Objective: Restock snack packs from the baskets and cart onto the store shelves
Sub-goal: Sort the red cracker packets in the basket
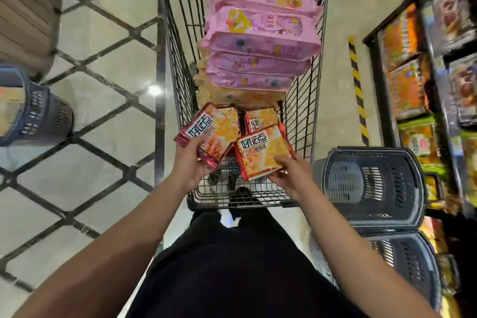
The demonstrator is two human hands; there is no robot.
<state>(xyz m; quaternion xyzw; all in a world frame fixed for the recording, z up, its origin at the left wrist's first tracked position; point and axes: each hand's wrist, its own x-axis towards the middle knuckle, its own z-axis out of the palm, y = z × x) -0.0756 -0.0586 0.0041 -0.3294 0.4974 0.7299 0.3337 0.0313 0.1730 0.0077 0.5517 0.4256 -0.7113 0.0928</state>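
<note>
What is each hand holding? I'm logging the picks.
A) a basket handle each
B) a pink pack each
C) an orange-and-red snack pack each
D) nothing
C: the left hand and right hand each grip an orange-and-red snack pack above the black wire cart.

Bright overhead light glares off the floor tiles (154,89); wide-angle edges bend, and the shelves (438,64) blur.

Wire cart (175,64) — stacked pink packs (260,41)
</note>
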